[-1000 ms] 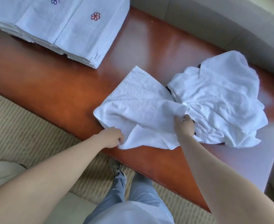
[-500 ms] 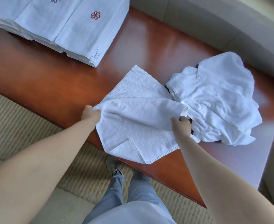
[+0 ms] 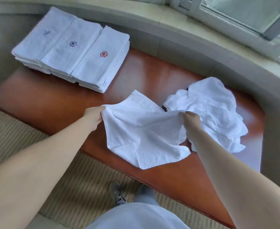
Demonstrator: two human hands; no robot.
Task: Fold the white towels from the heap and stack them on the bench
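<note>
**One towel stretched out, ready for its first fold**

From the head view, we hold a single white terry towel (image 3: 142, 129) by its upper edge, lifted over the glossy red-brown wooden bench (image 3: 53, 100). Our left hand (image 3: 93, 115) grips one corner with the fingers closed on the cloth; our right hand (image 3: 189, 120) pinches the other end of that edge, fingers likewise shut on the fabric. The towel sags between the two hands, its far corner lies on the bench, and its lower part drapes down past the near edge of the bench, with one bottom corner turned up on itself.

Just beside the right hand, and partly behind it, lies the rumpled heap of unfolded white towels (image 3: 213, 109). Well apart, at the far left end of the bench, sit three neat stacks of folded white towels (image 3: 73, 55), each top towel marked with a small embroidered flower.

We judge the step in hand to be spreading this towel before folding. The next move calls for pulling the edge taut, flattening the turned-up corner, then bringing edge to edge squarely so the fold matches the stacks.
</note>
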